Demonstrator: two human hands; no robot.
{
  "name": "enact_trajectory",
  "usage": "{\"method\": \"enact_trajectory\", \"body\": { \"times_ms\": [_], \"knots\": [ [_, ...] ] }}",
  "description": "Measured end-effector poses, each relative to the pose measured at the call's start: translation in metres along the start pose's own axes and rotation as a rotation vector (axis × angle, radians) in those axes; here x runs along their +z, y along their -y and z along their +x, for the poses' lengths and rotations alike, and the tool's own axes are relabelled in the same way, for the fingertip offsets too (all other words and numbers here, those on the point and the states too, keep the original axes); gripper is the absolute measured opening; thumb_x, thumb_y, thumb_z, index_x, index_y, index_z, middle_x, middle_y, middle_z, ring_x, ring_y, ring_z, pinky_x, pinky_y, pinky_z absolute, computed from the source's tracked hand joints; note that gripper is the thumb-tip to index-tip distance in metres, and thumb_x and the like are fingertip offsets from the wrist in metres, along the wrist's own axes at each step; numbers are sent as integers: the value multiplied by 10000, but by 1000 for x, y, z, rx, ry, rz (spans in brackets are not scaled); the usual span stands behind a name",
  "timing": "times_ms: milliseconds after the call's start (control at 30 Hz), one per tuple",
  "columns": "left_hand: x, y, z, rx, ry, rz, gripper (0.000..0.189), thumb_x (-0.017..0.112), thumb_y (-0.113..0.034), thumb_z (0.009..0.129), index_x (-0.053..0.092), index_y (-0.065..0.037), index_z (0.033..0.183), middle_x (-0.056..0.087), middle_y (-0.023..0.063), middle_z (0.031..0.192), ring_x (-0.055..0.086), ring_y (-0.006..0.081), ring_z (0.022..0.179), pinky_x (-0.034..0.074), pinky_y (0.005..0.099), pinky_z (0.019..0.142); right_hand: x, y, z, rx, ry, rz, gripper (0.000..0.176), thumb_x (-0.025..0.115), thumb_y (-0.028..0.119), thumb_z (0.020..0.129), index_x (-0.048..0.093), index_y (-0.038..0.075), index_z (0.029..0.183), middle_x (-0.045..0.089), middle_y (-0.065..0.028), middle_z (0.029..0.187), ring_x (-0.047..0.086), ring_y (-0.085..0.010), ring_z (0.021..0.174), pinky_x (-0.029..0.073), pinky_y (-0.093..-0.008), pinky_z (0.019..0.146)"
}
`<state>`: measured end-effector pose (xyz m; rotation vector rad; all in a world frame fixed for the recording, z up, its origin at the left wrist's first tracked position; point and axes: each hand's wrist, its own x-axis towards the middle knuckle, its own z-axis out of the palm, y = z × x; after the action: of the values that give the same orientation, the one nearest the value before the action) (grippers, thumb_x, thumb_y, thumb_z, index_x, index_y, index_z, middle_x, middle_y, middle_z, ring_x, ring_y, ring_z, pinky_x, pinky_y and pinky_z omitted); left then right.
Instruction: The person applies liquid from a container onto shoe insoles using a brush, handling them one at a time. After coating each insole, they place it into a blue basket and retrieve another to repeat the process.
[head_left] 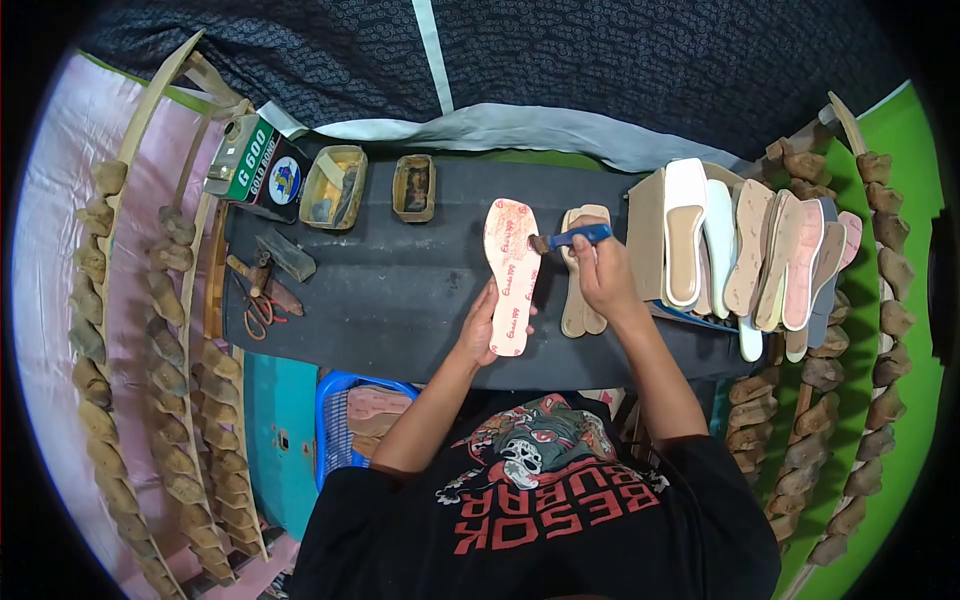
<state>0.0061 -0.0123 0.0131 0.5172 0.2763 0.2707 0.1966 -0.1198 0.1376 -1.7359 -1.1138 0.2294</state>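
My left hand (482, 322) grips a pale insole (510, 275) printed with red lettering, holding it upright by its heel end above the dark table. The upper part of the insole looks brownish and stained. In my right hand (607, 282) is a brush with a blue handle (585, 236). Its bristles (540, 244) meet the right edge of the insole near the wide end. Just behind my right hand, a pair of tan insoles (573, 312) lies on the table, partly covered by the hand.
A box (647, 235) stacked with many insoles stands at the right. At the left are a G 600 can (250, 165), two glue-stained trays (333, 188) (413, 188), scissors (259, 318) and a hammer (258, 270). A blue basket (322, 425) sits below the table edge. Racks of shoe lasts (165, 295) flank both sides.
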Motion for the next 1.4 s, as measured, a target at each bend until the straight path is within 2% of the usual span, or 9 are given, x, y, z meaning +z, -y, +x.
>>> {"method": "enact_trajectory", "body": {
  "times_ms": [167,300,400,600,700,833,1167,1200,1400],
  "knots": [
    [-2,7,-7,33,-57,-78,545,437,-461,1096,380,-149,1539,643,103,1249,704,245,991,643,417,737,17,11,-25,-171,104,1,175,526,129,1059,575,-19,1139,662,-184,942,663,-375,798,523,-419,740],
    [-2,5,-16,3,-25,-48,480,423,-472,1098,422,-187,1486,639,72,1255,682,237,1023,605,418,727,11,2,-15,18,67,62,178,515,144,1073,576,-15,1124,659,-174,941,662,-337,786,523,-403,735],
    [0,4,-17,-37,27,-73,478,427,-469,1098,427,-187,1484,638,73,1256,683,239,1022,611,422,732,6,-1,0,-20,33,26,193,514,167,1081,570,-12,1127,658,-172,927,660,-334,773,520,-402,721],
    [6,1,-15,42,-75,-48,552,449,-465,1092,388,-139,1534,645,104,1215,704,247,986,640,414,731,19,13,-21,-134,101,-7,177,521,144,1069,563,-20,1119,665,-193,1006,688,-388,874,540,-428,782],
    [2,-4,-17,10,-79,-33,551,444,-460,1094,388,-130,1532,644,108,1203,705,246,978,640,410,721,21,8,-25,-55,96,38,180,528,141,1067,562,-25,1124,662,-190,1002,689,-381,884,538,-421,786],
    [2,-9,-14,-57,16,-2,534,433,-459,1098,393,-140,1524,642,109,1216,703,248,983,640,409,721,12,-4,-12,-36,-47,32,187,540,139,1066,557,-28,1150,663,-186,986,679,-364,829,529,-418,740],
    [2,-24,1,-111,4,58,529,407,-466,1103,372,-168,1538,642,102,1226,707,248,996,651,413,720,26,5,-25,-112,-96,6,170,544,132,1060,573,-25,1120,665,-179,986,674,-376,803,532,-422,736],
    [2,-27,3,-126,23,53,532,406,-466,1103,367,-168,1543,642,102,1227,709,248,997,654,414,719,23,6,-23,-28,-87,40,178,539,137,1064,571,-30,1118,662,-181,983,670,-372,791,531,-421,728],
    [8,-35,17,-194,56,96,531,420,-461,1101,365,-176,1545,646,100,1212,703,242,1002,650,412,724,11,-2,-6,-30,-206,-48,182,539,136,1065,566,-36,1116,660,-191,986,662,-373,774,529,-419,712]
  ]
}}
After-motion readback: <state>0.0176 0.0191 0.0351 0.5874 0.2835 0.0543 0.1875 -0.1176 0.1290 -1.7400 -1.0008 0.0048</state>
